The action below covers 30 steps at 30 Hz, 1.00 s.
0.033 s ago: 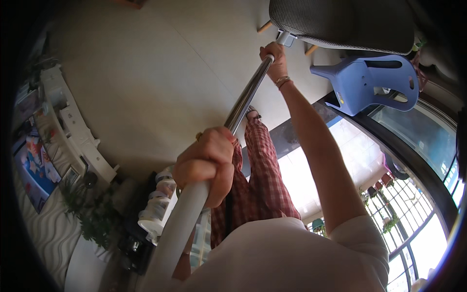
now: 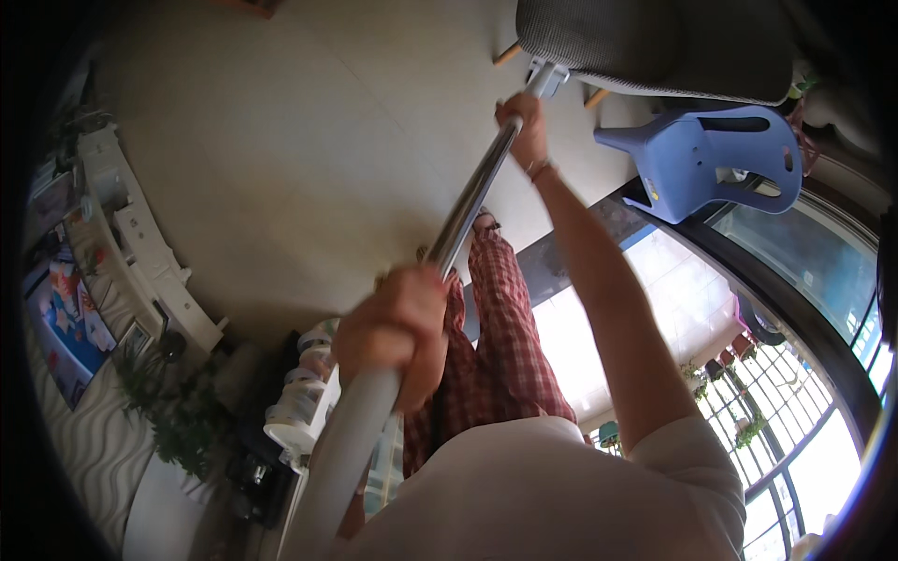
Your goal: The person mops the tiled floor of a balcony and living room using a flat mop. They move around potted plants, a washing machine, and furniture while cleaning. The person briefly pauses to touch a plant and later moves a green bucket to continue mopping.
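A long pole [image 2: 475,192] with a silvery metal shaft and pale grey sleeves, by its look a floor mop, slants from my chest toward the far right. My left hand [image 2: 393,327], somewhat blurred, is wrapped around the thick grey grip [image 2: 351,439] close to me. Farther down the shaft, my right hand [image 2: 524,126] is closed around it, with a bracelet at the wrist. Just beyond that hand, the grey head joint [image 2: 548,77] shows beside the edge of a grey upholstered seat [image 2: 645,42]; the rest of the head is hidden.
A blue plastic chair [image 2: 683,164] stands at the right, by the dark frame of a sliding door [image 2: 795,290]. My legs in red checked trousers [image 2: 514,337] are below. To the left are a white cabinet [image 2: 140,238], a screen [image 2: 70,323], a plant [image 2: 182,425] and stacked tubs [image 2: 299,402].
Both hands and the pole have shifted slightly back toward me. More of the grey head joint shows beside the upholstered seat, and my left hand is more blurred.
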Tool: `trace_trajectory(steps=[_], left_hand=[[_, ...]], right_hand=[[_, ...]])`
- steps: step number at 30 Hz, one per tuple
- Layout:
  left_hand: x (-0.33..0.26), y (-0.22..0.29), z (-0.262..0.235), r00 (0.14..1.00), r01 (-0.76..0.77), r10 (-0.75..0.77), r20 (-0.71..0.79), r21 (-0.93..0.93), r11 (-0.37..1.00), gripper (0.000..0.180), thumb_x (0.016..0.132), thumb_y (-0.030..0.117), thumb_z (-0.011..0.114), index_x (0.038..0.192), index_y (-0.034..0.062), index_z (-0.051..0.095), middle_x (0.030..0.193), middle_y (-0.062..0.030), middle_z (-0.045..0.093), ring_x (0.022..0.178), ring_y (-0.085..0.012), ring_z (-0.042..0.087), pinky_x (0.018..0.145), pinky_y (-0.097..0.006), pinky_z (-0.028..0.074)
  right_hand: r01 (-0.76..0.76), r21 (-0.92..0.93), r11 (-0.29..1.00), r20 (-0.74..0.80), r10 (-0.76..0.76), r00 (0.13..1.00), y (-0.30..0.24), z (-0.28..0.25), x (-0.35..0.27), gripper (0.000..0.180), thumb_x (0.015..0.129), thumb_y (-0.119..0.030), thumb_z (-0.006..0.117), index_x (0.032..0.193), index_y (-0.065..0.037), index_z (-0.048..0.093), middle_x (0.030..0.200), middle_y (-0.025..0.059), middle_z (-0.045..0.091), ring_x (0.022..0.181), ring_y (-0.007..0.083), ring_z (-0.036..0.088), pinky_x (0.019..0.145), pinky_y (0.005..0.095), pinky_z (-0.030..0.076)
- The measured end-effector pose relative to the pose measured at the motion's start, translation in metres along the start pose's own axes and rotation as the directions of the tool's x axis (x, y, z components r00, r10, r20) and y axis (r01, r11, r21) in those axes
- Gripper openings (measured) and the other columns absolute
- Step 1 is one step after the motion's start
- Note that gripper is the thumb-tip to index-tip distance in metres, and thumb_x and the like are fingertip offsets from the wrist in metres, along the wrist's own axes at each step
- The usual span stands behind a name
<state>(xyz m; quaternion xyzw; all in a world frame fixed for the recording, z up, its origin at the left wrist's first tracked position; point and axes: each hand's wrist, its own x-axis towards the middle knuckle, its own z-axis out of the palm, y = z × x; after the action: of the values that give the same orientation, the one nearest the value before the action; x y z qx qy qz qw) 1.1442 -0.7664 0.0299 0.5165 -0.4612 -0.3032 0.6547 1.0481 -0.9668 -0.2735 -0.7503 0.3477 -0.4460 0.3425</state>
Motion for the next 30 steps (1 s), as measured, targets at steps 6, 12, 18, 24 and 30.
trace_trajectory(steps=[6,12,18,24,30], left_hand=[[-0.060,0.125,-0.062,0.985,0.140,-0.139,-0.098,0.006,0.990,0.027,0.083,0.006,0.065,0.074,0.0113,0.040,0.060,-0.0026,0.053,0.051,-0.0165,0.046,0.057,-0.036,0.047],[-0.087,0.109,-0.066,0.985,0.072,-0.070,-0.157,0.009,0.997,0.025,0.076,0.000,0.066,0.076,0.0107,0.043,0.063,-0.0043,0.052,0.054,-0.0176,0.048,0.063,-0.038,0.047],[-0.010,-0.001,-0.005,0.996,-0.082,0.086,0.037,-0.097,0.992,0.025,0.074,-0.005,0.063,0.081,0.0083,0.043,0.070,-0.0082,0.053,0.060,-0.0209,0.051,0.072,-0.045,0.049],[-0.012,0.039,-0.008,0.999,-0.031,0.030,-0.037,-0.011,0.999,0.023,0.077,-0.005,0.061,0.082,0.0084,0.043,0.066,-0.0087,0.057,0.056,-0.0228,0.051,0.069,-0.048,0.050],[-0.087,0.158,-0.067,0.933,0.238,-0.185,-0.310,0.144,0.961,0.029,0.088,0.023,0.069,0.076,0.0121,0.044,0.058,-0.0046,0.054,0.054,-0.0182,0.050,0.058,-0.036,0.049]], right_hand=[[-0.213,0.078,0.974,0.179,0.197,0.964,-0.163,0.013,-0.106,0.019,0.072,-0.003,0.072,0.071,-0.007,0.054,0.077,0.0078,0.054,0.077,0.0284,0.053,0.074,0.0400,0.045],[-0.243,0.116,0.963,0.260,0.207,0.943,-0.159,0.008,-0.093,0.022,0.071,0.003,0.069,0.067,-0.008,0.050,0.070,0.0082,0.049,0.075,0.0290,0.049,0.069,0.0393,0.041],[-0.068,-0.005,0.998,0.028,0.068,0.997,-0.008,-0.003,0.005,0.021,0.073,0.003,0.066,0.064,-0.008,0.050,0.068,0.0069,0.052,0.072,0.0295,0.051,0.071,0.0396,0.041],[-0.163,0.156,0.974,0.075,0.152,0.985,-0.038,0.008,-0.030,0.016,0.075,0.001,0.069,0.071,-0.008,0.058,0.078,0.0071,0.058,0.079,0.0279,0.056,0.072,0.0378,0.045],[-0.287,0.022,0.958,0.448,0.248,0.859,-0.196,0.020,-0.114,0.008,0.072,-0.007,0.069,0.072,-0.012,0.063,0.084,0.0023,0.060,0.096,0.0250,0.054,0.076,0.0389,0.047]])
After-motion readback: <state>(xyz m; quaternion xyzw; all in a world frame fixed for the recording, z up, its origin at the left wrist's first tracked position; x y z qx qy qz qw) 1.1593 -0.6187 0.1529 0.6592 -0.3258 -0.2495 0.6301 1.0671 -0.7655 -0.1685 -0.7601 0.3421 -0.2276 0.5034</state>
